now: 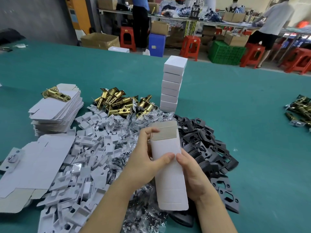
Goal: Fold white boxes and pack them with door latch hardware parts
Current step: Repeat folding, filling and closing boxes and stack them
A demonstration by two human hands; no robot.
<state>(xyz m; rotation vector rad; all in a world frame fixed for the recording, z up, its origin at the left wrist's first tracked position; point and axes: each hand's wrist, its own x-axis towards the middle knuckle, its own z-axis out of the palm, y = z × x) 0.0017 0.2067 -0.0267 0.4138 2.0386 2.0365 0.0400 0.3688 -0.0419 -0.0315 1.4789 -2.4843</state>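
Note:
I hold a white box blank (pixel 169 167) upright over the piles, its far end flap open and showing a grey inside. My left hand (pixel 148 155) grips its left side, fingers at the open end and thumb on the front. My right hand (pixel 191 175) grips its right side, thumb on the front next to the left thumb. Brass door latches (pixel 121 103) lie heaped behind. Black strike plates (pixel 208 148) are piled at the right. A tower of closed white boxes (pixel 172 86) stands behind the piles.
Stacks of flat box blanks (pixel 55 110) sit at the left, one brass latch (pixel 56 95) on top. White card inserts (pixel 87 148) and clear screw bags (pixel 134 121) cover the green table (pixel 252 132). More latches (pixel 299 110) lie far right. People stand at benches beyond.

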